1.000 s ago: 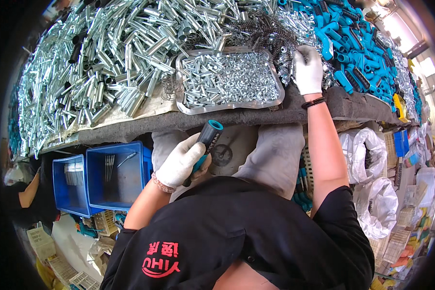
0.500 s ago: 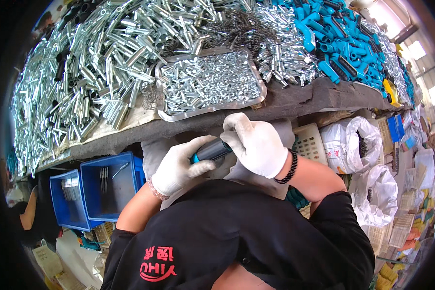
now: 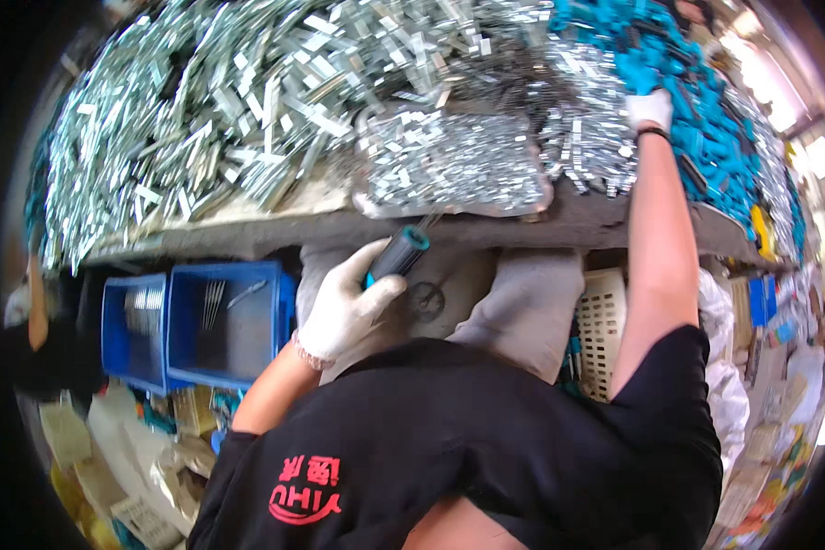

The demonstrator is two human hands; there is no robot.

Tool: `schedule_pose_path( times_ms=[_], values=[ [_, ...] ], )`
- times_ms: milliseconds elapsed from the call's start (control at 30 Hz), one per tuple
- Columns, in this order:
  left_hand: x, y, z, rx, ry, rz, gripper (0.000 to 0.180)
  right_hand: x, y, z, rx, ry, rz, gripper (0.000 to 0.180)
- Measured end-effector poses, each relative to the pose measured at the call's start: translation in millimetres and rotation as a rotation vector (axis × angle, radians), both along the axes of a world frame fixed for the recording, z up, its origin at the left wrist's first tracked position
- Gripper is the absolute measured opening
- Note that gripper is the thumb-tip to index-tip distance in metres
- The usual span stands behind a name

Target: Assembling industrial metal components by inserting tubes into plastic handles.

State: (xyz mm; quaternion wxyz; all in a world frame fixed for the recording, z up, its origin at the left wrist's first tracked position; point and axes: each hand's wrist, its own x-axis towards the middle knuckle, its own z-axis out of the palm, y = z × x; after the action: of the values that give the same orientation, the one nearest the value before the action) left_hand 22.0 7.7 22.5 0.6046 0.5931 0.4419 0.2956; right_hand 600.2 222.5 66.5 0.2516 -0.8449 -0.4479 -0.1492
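My left hand, in a white glove, is wrapped round a black-and-teal tool handle. The handle tilts up and to the right, in front of the bench edge, and a thin metal piece shows at its teal upper end. My right arm stretches far forward across the bench. The gloved right hand is at the heap of teal plastic parts, and its fingers are blurred and partly hidden there. A clear tray of small shiny metal pieces lies at the bench front, between the two hands.
Long metal tubes and rods pile up on the bench's left. Two blue bins stand below at left, holding some thin rods. A cream perforated basket and white sacks are at right. Another person's arm shows far left.
My right hand has left the tool handle and moved forward and right to the teal parts. The left hand still holds the handle, now tilted more upright. The view has shifted slightly.
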Motion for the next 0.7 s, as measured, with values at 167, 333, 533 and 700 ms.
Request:
schedule_pose_path(
  times_ms=[167,333,533,700],
  values=[
    [-33.7,-0.9,-4.7,0.263,0.210,0.060,0.056,-248.1,-136.0,66.7,-0.071,0.590,0.883,0.044],
    [-37.1,2.2,-5.8,0.391,0.270,-0.046,0.060,-303.1,-191.6,38.9,-0.160,0.238,1.115,0.051],
    [-36.9,1.6,-5.7,0.383,0.199,-0.178,0.064,-312.9,-203.3,46.9,-0.244,0.060,1.272,0.051],
    [-58.8,13.1,-14.9,-0.216,-0.084,-0.556,0.061,-317.1,-208.8,61.9,-0.177,-0.646,1.604,0.048]
  ],
)
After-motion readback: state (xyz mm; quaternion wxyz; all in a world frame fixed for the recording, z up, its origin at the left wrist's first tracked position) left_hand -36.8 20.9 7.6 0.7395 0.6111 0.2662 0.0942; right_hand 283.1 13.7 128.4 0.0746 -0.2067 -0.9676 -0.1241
